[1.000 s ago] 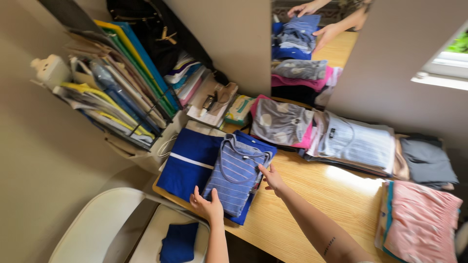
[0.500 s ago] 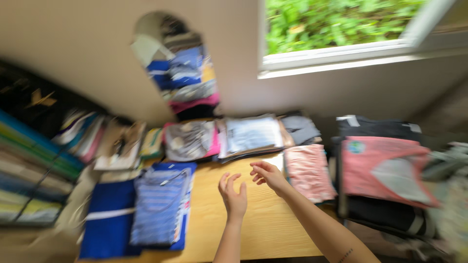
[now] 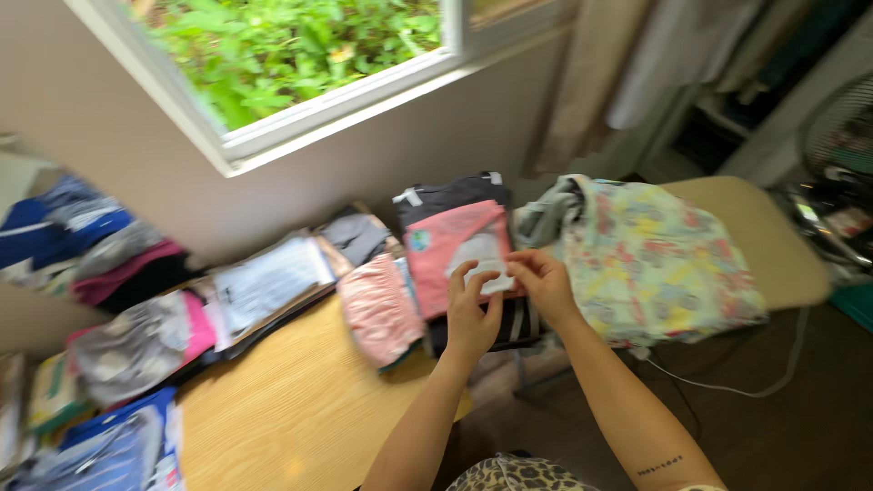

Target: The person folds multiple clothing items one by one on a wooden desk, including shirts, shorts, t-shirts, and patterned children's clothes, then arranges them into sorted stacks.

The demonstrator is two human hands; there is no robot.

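Pink folded shirt [image 3: 447, 238] under both hands [image 3: 509, 295], floral cloth [image 3: 650, 259] beside

Setting: a room in a home. Folded clothes stacks [image 3: 264, 286] line a wooden table [image 3: 291, 409] under a window [image 3: 300, 64] facing greenery; curtain [image 3: 591, 82] far right, fan [image 3: 841, 127] at the right edge.

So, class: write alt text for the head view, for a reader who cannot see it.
Both hands, left hand and right hand, touch a pink folded garment atop a dark pile. Folded clothes line the wooden table under a window.
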